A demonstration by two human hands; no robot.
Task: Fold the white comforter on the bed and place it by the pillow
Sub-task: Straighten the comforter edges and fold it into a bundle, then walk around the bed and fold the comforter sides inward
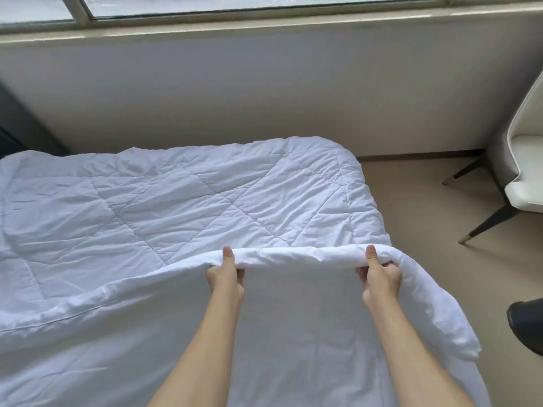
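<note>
The white quilted comforter (182, 201) lies spread over the bed, reaching its far edge below the window wall. Its near edge is lifted and rolled into a thick fold above the white bed sheet (293, 333). My left hand (226, 274) grips this fold with the thumb on top and the fingers curled underneath. About a forearm's length to the right, my right hand (379, 274) grips the same fold near the comforter's right corner, which droops over the bed's side. No pillow is in view.
A white chair (526, 160) with dark, gold-tipped legs stands on the beige floor (426, 245) right of the bed. A dark shoe (526, 324) shows at the right edge. A wall and window run behind the bed; a dark headboard (20, 124) stands at far left.
</note>
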